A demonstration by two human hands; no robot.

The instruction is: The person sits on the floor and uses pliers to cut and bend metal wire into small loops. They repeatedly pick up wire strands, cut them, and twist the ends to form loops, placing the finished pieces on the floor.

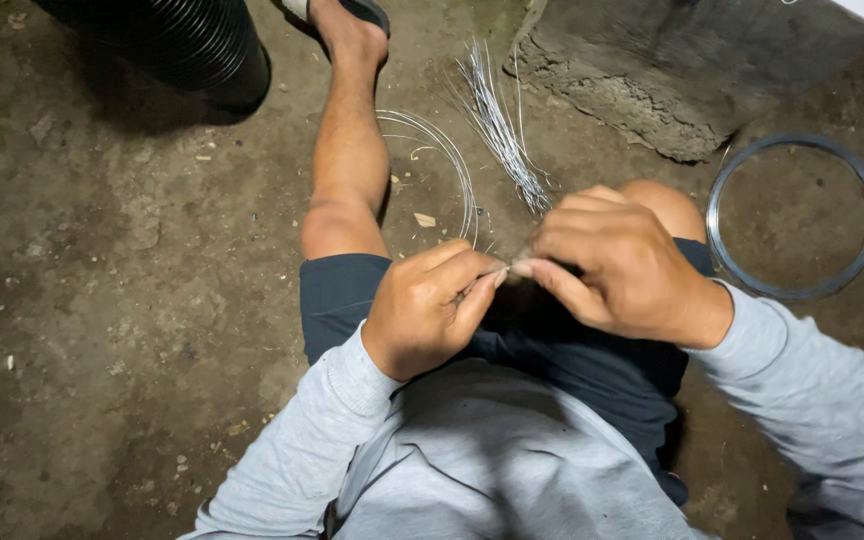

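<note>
Because the person sits on the dirt floor with one leg stretched forward, the work stays close over the lap. Far left, a black ribbed pipe lies out of the way. The left hand is closed, thumb and forefinger pinching a thin wire; the right hand pinches the same wire from the other side, fingertips almost meeting, likely to bend or twist it. Just beyond, a bundle of cut wires lies within reach, beside a loose wire loop. Rightward sit a rough concrete block and a wire coil.
</note>
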